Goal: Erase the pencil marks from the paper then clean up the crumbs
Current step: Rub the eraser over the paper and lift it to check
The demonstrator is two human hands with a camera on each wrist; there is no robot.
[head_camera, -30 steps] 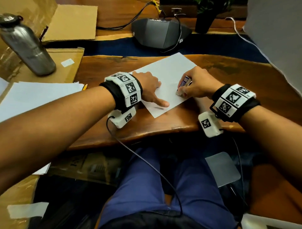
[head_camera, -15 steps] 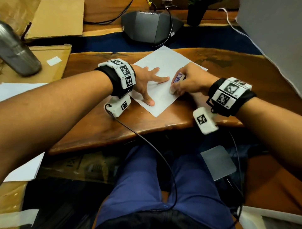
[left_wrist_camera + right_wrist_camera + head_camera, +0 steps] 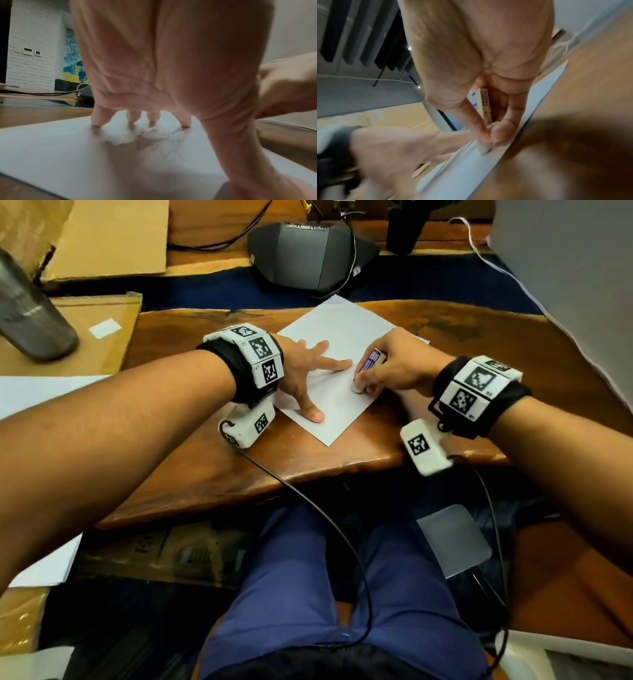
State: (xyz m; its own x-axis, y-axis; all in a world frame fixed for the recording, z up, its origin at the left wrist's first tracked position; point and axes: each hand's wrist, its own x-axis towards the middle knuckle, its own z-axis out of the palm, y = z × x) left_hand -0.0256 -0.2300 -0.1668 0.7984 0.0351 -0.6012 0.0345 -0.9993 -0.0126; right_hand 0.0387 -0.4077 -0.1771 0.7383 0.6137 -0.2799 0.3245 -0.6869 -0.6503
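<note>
A white sheet of paper [image 3: 342, 337] lies on the brown wooden table [image 3: 191, 474]. My left hand [image 3: 308, 378] presses flat on the sheet with spread straight fingers. My right hand [image 3: 394, 368] pinches a white eraser in a blue printed sleeve [image 3: 368, 368], its tip touching the paper near the right edge. In the left wrist view a faint wavy pencil line [image 3: 171, 152] runs across the paper [image 3: 68, 155] below my fingertips [image 3: 97, 123]. In the right wrist view, thumb and fingers of the right hand [image 3: 488, 134] clamp the eraser [image 3: 483, 105] onto the paper [image 3: 471, 169].
A black conference speaker [image 3: 308, 258] with cables sits behind the paper. A steel bottle [image 3: 27, 313] stands at far left on cardboard [image 3: 85, 337]. More white sheets [image 3: 41, 392] lie at the left. The table's front edge runs just below my wrists.
My left hand spread its fingers flat on the sheet instead of pointing with one finger. The right hand keeps the eraser tip on the paper, shifted slightly.
</note>
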